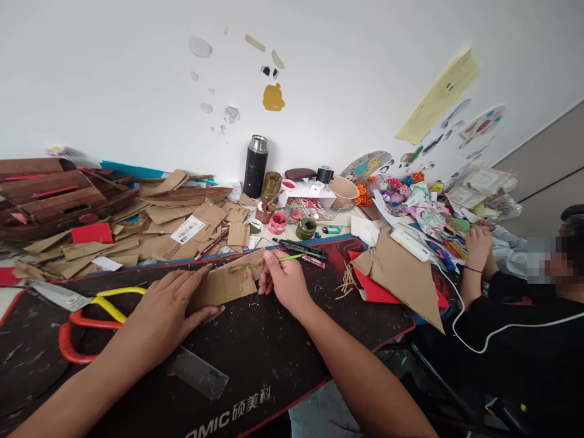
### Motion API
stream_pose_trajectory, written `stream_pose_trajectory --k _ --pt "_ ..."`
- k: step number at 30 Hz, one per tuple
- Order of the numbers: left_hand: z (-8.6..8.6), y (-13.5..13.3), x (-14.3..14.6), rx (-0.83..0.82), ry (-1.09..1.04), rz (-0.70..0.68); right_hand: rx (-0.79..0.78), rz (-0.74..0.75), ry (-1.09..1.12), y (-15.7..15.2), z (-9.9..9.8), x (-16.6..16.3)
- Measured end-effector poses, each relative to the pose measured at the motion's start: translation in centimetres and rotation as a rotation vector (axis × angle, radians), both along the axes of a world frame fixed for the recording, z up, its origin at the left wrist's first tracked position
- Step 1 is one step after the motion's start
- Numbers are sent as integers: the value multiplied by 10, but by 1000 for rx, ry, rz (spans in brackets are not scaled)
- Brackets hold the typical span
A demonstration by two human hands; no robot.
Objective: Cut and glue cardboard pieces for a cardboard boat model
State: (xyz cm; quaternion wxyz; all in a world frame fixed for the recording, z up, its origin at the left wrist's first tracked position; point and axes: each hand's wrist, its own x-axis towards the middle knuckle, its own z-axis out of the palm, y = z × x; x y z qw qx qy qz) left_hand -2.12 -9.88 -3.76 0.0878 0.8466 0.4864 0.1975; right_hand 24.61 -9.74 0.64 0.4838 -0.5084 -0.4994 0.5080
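Observation:
My left hand (166,307) lies with stretched fingers over the left end of a strip of brown cardboard (230,285), its thumb apart along the lower edge. My right hand (285,283) pinches a thin paintbrush (291,258) with a bright green handle. The brush's bristle end points left and lies over the cardboard's upper part. Partly behind my left forearm are large scissors (82,304) with yellow and red handles. A clear ruler (198,372) lies below my left hand. Just beyond my right hand are a black pen (301,248) and a small red-labelled item (314,262).
Open paint jars, pink (278,223) and green (306,228), stand behind the mat (292,359), near a black flask (256,167). Cardboard scraps (168,219) and a brown model boat (59,198) fill the left. Right are a cardboard sheet (406,274), a white power strip (410,243) and another person (515,316).

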Motion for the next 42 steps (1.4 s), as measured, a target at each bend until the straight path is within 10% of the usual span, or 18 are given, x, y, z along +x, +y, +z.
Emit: stream_pose_trajectory --k 42 --pt "6 -2 3 -15 16 7 -33 -4 60 -19 1 12"
